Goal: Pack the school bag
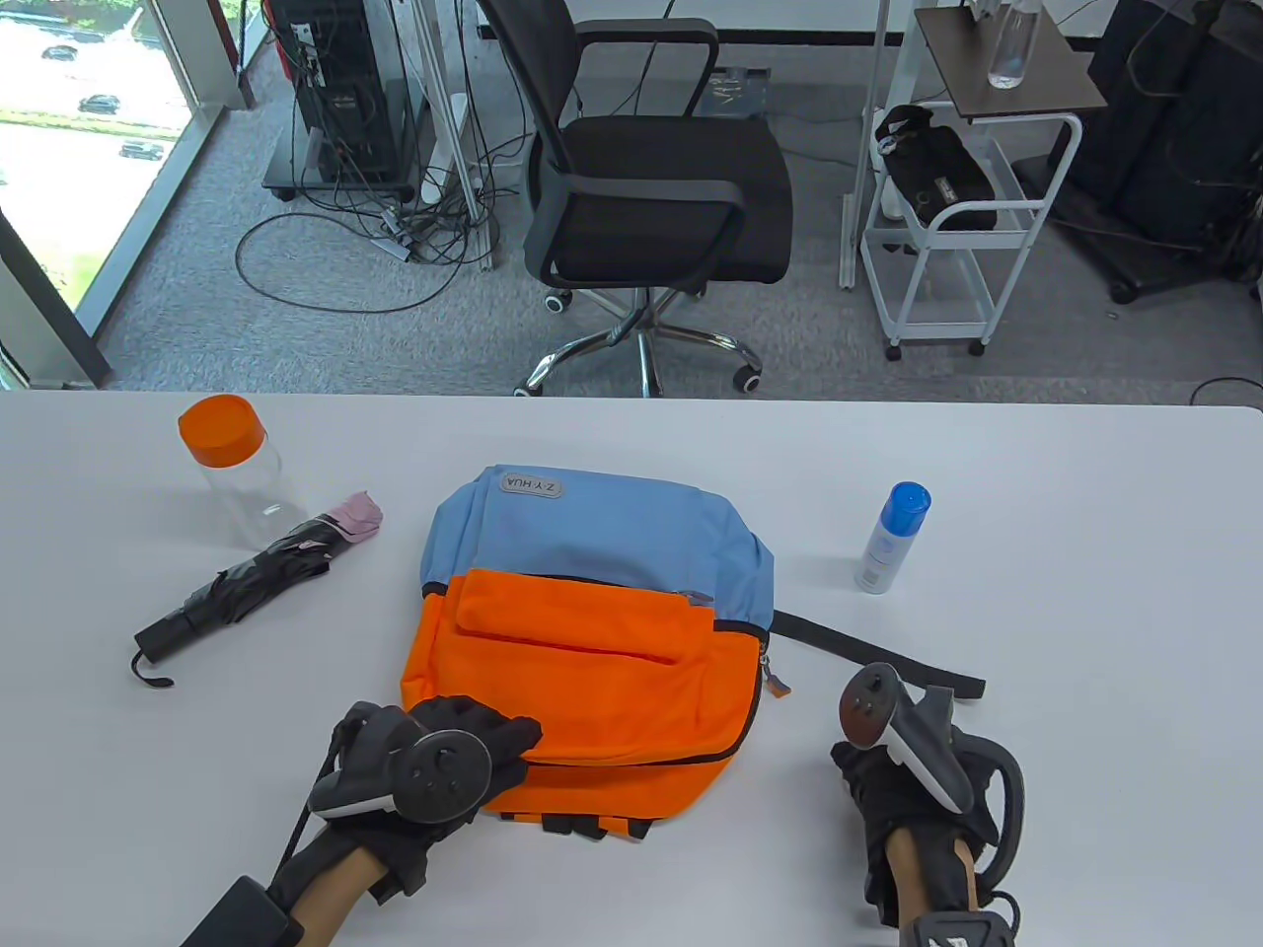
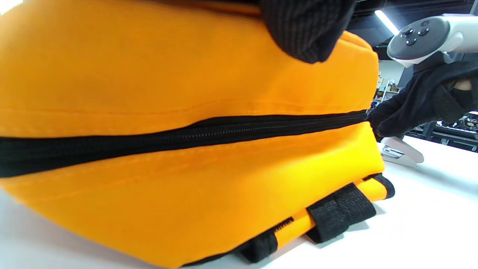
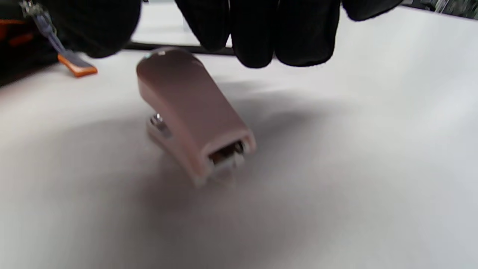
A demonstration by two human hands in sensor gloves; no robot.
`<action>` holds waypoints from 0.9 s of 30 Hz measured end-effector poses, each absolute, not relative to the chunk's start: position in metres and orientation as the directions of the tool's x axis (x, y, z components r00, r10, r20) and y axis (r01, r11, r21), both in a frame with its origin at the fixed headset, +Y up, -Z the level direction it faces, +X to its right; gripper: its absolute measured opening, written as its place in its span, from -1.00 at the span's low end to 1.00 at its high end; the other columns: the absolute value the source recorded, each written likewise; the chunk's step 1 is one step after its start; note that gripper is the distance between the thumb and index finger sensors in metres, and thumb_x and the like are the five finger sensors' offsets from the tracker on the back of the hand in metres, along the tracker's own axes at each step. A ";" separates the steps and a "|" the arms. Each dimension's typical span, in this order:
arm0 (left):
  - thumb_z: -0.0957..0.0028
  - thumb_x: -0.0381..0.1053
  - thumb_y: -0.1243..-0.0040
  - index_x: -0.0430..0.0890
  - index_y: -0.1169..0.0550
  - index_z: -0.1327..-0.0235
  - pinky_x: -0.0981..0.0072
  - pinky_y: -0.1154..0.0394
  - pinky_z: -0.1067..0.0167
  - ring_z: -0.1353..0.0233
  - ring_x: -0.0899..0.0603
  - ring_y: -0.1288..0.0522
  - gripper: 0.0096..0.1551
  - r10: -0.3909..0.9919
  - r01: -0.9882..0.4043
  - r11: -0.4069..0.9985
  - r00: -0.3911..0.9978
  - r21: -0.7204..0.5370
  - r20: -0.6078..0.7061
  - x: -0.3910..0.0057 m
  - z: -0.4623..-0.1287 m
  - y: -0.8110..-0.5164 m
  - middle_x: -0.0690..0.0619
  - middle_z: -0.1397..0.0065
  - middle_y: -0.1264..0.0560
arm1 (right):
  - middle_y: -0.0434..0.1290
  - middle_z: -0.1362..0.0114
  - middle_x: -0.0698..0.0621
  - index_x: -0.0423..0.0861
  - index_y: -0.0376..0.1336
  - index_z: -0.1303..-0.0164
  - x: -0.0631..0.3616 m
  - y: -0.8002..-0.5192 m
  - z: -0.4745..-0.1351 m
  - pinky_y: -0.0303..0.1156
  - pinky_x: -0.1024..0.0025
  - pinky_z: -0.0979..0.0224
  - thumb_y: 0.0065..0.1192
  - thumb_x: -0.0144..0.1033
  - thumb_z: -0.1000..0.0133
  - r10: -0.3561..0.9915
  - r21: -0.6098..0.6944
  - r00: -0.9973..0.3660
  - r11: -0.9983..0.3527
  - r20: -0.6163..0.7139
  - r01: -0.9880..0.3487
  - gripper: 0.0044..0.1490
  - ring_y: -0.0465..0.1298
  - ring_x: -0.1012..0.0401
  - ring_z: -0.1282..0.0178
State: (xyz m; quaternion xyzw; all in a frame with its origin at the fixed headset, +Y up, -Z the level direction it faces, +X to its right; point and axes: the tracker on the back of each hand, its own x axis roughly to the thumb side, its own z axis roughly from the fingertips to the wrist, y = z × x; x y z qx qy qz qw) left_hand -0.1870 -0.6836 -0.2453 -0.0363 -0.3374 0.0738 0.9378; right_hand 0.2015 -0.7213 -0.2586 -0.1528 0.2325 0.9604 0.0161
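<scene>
A blue and orange backpack (image 1: 592,631) lies flat in the middle of the white table (image 1: 1085,592). Its main zipper (image 2: 186,136) is closed along the side seen in the left wrist view. My left hand (image 1: 479,745) rests its fingers (image 2: 306,30) on the bag's near left corner without gripping. A small pinkish stapler (image 3: 194,112) sits on the table right of the bag. My right hand (image 1: 873,784) hovers over the stapler, fingers (image 3: 269,37) hanging just above its far end and holding nothing. In the table view the hand hides the stapler.
A clear bottle with an orange lid (image 1: 237,473) and a folded black and pink umbrella (image 1: 257,582) lie left of the bag. A white spray bottle with a blue cap (image 1: 891,538) stands to the right. A black strap (image 1: 878,661) trails from the bag toward my right hand.
</scene>
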 end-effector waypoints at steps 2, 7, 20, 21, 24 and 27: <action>-0.08 0.11 -0.17 -0.09 -0.63 -0.36 -0.30 -0.51 -0.28 -0.33 -0.30 -0.60 -0.38 0.160 -0.111 0.987 0.761 -0.118 0.629 -0.187 -0.245 -0.684 -0.11 -0.29 -0.65 | 0.22 -0.60 -0.28 -0.21 -0.01 -0.62 0.199 -0.727 -0.258 0.16 -0.41 -0.51 0.22 0.23 0.09 -0.087 0.515 -0.959 -0.855 -0.269 -0.067 0.19 0.35 -0.25 -0.48; -0.08 0.11 -0.16 -0.10 -0.63 -0.37 -0.30 -0.50 -0.28 -0.33 -0.31 -0.59 -0.38 0.158 -0.105 0.987 0.759 -0.121 0.631 -0.186 -0.245 -0.684 -0.12 -0.30 -0.64 | 0.33 -0.47 -0.22 -0.21 0.08 -0.53 0.195 -0.739 -0.263 0.25 -0.31 -0.48 0.33 0.05 0.07 -0.155 0.547 -0.956 -0.837 -0.249 -0.007 0.04 0.45 -0.14 -0.36; -0.16 0.13 -0.08 -0.09 -0.49 -0.57 -0.31 -0.51 -0.28 -0.37 -0.39 -0.57 -0.30 0.182 -0.142 0.983 0.817 -0.115 0.547 -0.164 -0.289 -0.624 -0.26 -0.50 -0.53 | 0.53 -0.22 -0.15 -0.19 0.27 -0.34 0.183 -0.708 -0.260 0.41 -0.20 -0.37 0.33 0.00 0.06 0.093 0.168 -0.965 -0.976 -0.246 -0.137 -0.17 0.61 -0.02 -0.10; -0.17 0.06 -0.09 -0.06 -0.45 -0.60 -0.28 -0.54 -0.27 -0.37 -0.38 -0.59 -0.32 0.154 -0.120 0.988 0.828 -0.099 0.539 -0.159 -0.303 -0.620 -0.27 -0.52 -0.51 | 0.53 -0.22 -0.15 -0.19 0.27 -0.34 0.181 -0.708 -0.260 0.41 -0.20 -0.37 0.33 0.00 0.06 0.088 0.170 -0.967 -0.977 -0.237 -0.131 -0.17 0.61 -0.02 -0.10; -0.13 -0.17 -0.15 0.00 -0.29 -0.65 -0.17 -0.65 -0.28 -0.42 -0.38 -0.60 -0.26 0.123 -0.114 0.992 0.831 -0.050 0.543 -0.146 -0.350 -0.616 -0.40 -0.65 -0.28 | 0.53 -0.22 -0.15 -0.19 0.27 -0.35 0.177 -0.710 -0.259 0.40 -0.20 -0.37 0.33 -0.01 0.07 0.070 0.188 -0.974 -0.976 -0.214 -0.112 -0.17 0.61 -0.03 -0.11; -0.09 -0.06 -0.24 -0.02 -0.24 -0.67 -0.19 -0.64 -0.25 -0.35 -0.30 -0.66 -0.17 0.067 -0.062 0.998 0.876 -0.027 0.477 -0.135 -0.384 -0.626 -0.32 -0.58 -0.41 | 0.53 -0.22 -0.15 -0.19 0.27 -0.35 0.175 -0.709 -0.259 0.40 -0.21 -0.37 0.33 -0.01 0.07 0.082 0.190 -0.978 -0.975 -0.192 -0.119 -0.17 0.61 -0.03 -0.11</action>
